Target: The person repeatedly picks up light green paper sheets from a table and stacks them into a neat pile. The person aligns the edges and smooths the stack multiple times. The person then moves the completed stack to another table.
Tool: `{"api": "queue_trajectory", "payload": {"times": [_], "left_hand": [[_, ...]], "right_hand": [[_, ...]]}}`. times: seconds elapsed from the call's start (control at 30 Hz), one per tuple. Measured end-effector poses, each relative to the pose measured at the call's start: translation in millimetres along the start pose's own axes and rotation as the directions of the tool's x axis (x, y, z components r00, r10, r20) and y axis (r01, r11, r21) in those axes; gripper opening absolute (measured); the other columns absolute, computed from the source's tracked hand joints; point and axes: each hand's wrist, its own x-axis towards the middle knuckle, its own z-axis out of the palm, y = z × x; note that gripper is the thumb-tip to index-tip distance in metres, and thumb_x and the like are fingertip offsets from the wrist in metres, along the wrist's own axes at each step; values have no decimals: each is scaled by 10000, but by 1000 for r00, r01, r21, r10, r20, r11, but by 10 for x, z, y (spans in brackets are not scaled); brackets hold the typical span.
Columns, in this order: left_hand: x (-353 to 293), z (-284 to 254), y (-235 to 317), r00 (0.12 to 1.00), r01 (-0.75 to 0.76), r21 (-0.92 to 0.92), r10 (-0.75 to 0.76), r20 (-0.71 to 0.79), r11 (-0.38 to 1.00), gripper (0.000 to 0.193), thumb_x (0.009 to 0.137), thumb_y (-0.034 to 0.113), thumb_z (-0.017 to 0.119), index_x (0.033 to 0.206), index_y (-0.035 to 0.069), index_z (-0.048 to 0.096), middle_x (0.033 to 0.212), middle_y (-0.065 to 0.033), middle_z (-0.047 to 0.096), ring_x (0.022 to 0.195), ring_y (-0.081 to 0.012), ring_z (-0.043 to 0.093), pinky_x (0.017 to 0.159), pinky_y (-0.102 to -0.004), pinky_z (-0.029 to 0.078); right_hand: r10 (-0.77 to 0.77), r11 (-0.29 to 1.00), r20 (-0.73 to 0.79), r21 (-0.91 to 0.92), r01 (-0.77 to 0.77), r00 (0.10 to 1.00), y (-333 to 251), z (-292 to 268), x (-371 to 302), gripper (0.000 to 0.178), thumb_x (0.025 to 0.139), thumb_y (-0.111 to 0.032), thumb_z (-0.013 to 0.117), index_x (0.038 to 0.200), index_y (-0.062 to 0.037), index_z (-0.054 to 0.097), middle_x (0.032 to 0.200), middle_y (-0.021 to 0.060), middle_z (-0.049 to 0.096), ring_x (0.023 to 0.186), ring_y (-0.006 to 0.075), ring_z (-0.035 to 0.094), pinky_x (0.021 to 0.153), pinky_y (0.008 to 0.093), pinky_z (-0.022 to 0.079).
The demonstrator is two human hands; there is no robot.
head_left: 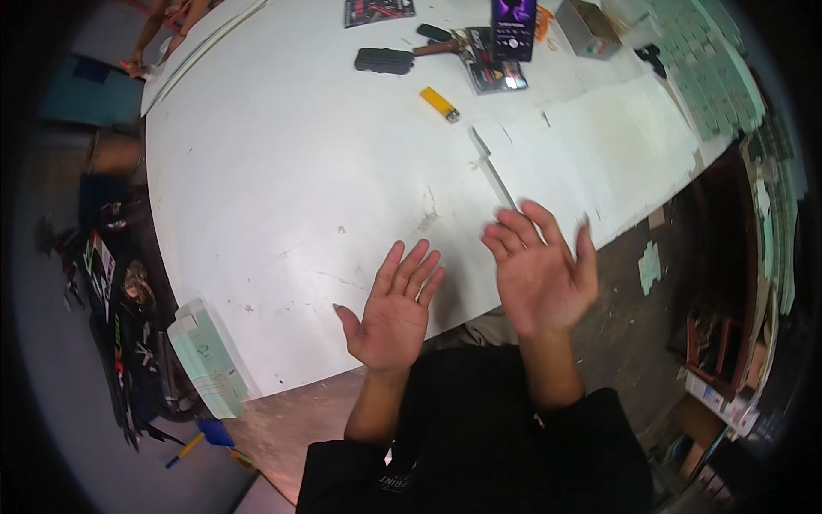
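My left hand [394, 313] is raised palm up near the front edge of a white table [282, 188], its fingers stretched out and its palm bare. Farther right, my right hand [545, 278] is held up the same way, thumb spread from the fingers, with nothing in it. Its fingertips overlap the edge of a white sheet [591, 154] on the table's right side. Beyond both hands lies a yellow lighter [440, 104]. Whether either hand touches the tabletop, I cannot tell.
At the back stand a phone with a lit purple screen [514, 26], a black case [384, 61] and a grey open box [588, 30]. Pale green cut cardboard [698, 64] is stacked at the far right. Another person's hand [137, 67] shows far left, near a bicycle [111, 300].
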Motion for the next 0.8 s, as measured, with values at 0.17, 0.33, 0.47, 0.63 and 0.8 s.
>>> {"api": "queue_trajectory", "payload": {"times": [0.17, 0.33, 0.47, 0.63, 0.8], "left_hand": [[56, -132, -6, 998, -7, 210, 21, -62, 978, 867, 1079, 623, 335, 1590, -76, 318, 1594, -334, 405, 1479, -464, 413, 1248, -580, 284], [-143, -391, -15, 994, 4, 363, 34, -99, 932, 596, 1106, 344, 451, 1497, -105, 431, 1420, -334, 581, 1317, -435, 600, 1154, -535, 439], [-135, -428, 49, 978, 101, 596, 32, -208, 797, 457, 1092, 263, 528, 1382, -91, 547, 1235, -296, 691, 1168, -383, 695, 1074, -478, 518], [-146, -591, 110, 976, 89, 781, 103, -194, 619, 308, 1056, 115, 602, 1290, -82, 628, 1179, -253, 735, 1125, -313, 718, 1034, -427, 533], [-85, -696, 189, 989, -69, 991, 137, 53, 111, 293, 993, 67, 692, 1271, -24, 674, 1167, -193, 760, 1097, -304, 732, 990, -409, 553]], "right_hand": [[-265, 896, 104, -342, 285, 959, -2, -107, -88, 322, 988, -36, 669, 1290, 37, 583, 1212, 248, 683, 1119, 275, 677, 976, 433, 527], [-401, 396, -375, -893, -211, 836, -51, -316, -10, 71, 956, -32, 751, 946, 32, 722, 973, 166, 736, 847, 222, 713, 774, 373, 590], [-272, -770, 545, -617, 159, 793, -125, -949, 400, 201, 920, 34, 711, 1119, 61, 689, 977, 211, 742, 840, 401, 734, 722, 409, 601], [-215, -295, 158, -951, 90, 964, 251, -799, 132, 406, 929, 88, 646, 1325, 2, 619, 1139, 285, 718, 1022, 427, 745, 825, 400, 594], [-60, -489, 271, -847, 208, 961, 556, -814, -45, 414, 923, -88, 724, 1315, 16, 639, 990, 196, 616, 861, 377, 656, 709, 438, 546]]}}
